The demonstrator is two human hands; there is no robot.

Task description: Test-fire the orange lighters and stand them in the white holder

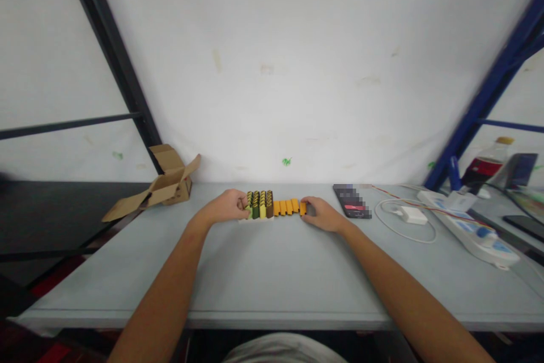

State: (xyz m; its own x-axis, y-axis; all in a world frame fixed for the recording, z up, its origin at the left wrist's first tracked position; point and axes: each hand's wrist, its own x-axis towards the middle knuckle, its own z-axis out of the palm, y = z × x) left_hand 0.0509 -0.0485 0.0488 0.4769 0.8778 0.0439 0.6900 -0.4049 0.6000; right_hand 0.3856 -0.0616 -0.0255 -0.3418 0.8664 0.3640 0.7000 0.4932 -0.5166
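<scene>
My left hand [229,205] is closed at the left end of a compact set of small upright blocks [263,211]. These stand in columns of light green, dark green, yellow and brown, with black-and-yellow patterned tops. A white tray edge [257,221] shows beneath them. To the right, several small orange blocks [285,208] stand side by side, touching or nearly touching the set. With thumb and fingers, my right hand [322,214] grips the orange block [303,208] at the row's right end, a small gap from the others. My left fingertips are partly hidden among the blocks.
An opened cardboard box [176,186] sits at the back left of the grey table [272,278]. Right of my hands lie a black phone [352,201], a white charger [413,215] with its cable, and a power strip [471,233]. A bottle [488,165] stands far right.
</scene>
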